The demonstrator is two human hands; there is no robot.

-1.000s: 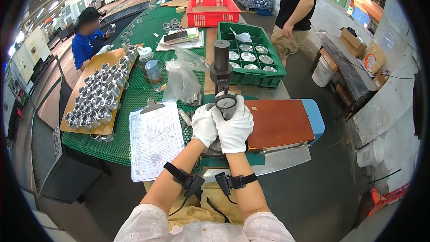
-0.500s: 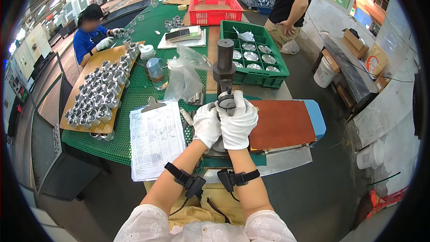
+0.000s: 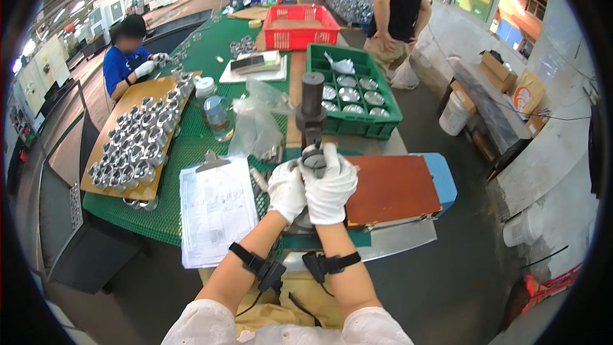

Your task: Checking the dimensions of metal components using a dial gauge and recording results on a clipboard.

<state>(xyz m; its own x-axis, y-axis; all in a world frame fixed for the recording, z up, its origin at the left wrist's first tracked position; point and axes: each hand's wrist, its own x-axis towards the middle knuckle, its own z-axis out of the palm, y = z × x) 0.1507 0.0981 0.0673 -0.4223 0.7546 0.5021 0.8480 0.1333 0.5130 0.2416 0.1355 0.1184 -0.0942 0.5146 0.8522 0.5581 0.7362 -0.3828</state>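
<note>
A dark metal gauge stand (image 3: 312, 103) rises from the near part of the bench, with a round dial gauge (image 3: 314, 159) mounted low on its front. My right hand (image 3: 330, 190), in a white glove, is closed around the dial gauge from the right, fingertips by its rim. Pressed close on the left is my left hand (image 3: 287, 191), also gloved, its fingers curled in under the gauge. Whatever those fingers grip is hidden behind the gloves. Just left of the hands lies a clipboard (image 3: 214, 161) with printed sheets.
Metal rings fill a wooden board (image 3: 142, 201) at the left. Bottles (image 3: 218, 118) and a plastic bag (image 3: 249, 129) stand behind the clipboard. A brown box (image 3: 393, 188) sits right, below a green divided crate (image 3: 383, 128) and red basket (image 3: 300, 41). Two people are nearby.
The whole view has shifted a little, so the bench sits slightly lower and farther left. Both hands stay at the dial gauge. The standing person has turned, with both hands at the waist.
</note>
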